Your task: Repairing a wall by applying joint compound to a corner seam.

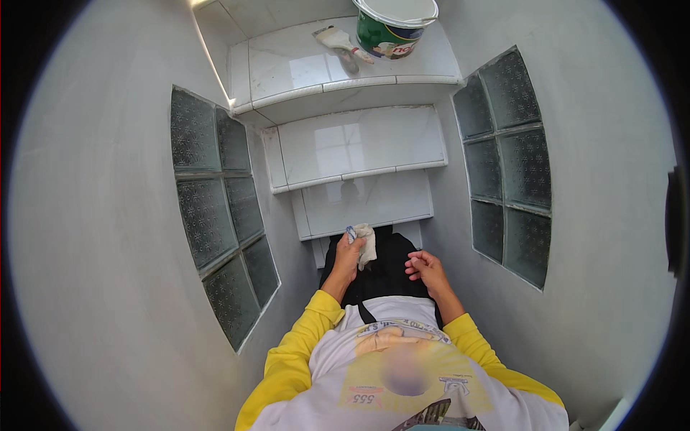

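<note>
My left hand [347, 257] is closed around a crumpled off-white rag [366, 246] with a bit of blue at its top. The rag hangs down in front of my black trousers [394, 267]. To the right, my right hand [427, 271] hovers near my lap with its fingers loosely curled and apart. Nothing shows in it. Both forearms are in yellow sleeves.
White tiled steps [359, 140] rise ahead. On the upper one stand a green paint bucket [388, 37] and a paintbrush [338, 39], beside a grey-handled tool [349, 63]. Grey walls with glass-block windows [215, 194] close in on both sides.
</note>
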A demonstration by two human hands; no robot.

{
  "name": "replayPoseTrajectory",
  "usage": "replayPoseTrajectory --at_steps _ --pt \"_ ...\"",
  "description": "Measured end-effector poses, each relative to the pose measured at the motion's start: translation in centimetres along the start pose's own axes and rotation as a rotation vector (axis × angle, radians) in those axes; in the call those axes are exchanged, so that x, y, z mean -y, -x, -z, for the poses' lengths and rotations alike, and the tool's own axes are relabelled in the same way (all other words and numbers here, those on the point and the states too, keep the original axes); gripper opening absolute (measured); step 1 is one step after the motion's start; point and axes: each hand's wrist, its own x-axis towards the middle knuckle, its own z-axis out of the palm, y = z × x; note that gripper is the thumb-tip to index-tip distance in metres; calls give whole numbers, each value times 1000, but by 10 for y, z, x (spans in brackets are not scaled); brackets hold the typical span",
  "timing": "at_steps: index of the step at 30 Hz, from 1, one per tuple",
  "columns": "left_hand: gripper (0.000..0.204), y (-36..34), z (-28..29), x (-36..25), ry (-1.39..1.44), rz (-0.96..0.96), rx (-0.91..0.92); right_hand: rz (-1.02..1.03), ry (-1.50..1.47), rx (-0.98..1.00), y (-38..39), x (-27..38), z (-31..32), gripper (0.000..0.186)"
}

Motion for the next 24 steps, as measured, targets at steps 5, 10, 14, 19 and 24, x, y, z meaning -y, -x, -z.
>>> replayPoseTrajectory --at_steps 5,10,14,19,24 --pt "27 7 6 38 -13 50 -124 -43 0 21 -17 -3 20 21" --pt "25 19 -3 62 -92 120 -159 -102 40 46 -26 -10 34 20" --pt "25 25 -4 74 -220 118 -159 -130 39 61 -29 -15 44 20" --pt "24 30 -9 75 -185 145 -165 -131 22 63 -35 -25 62 20" --pt "24 38 -6 76 -115 129 -202 -170 19 58 -39 -34 63 20"
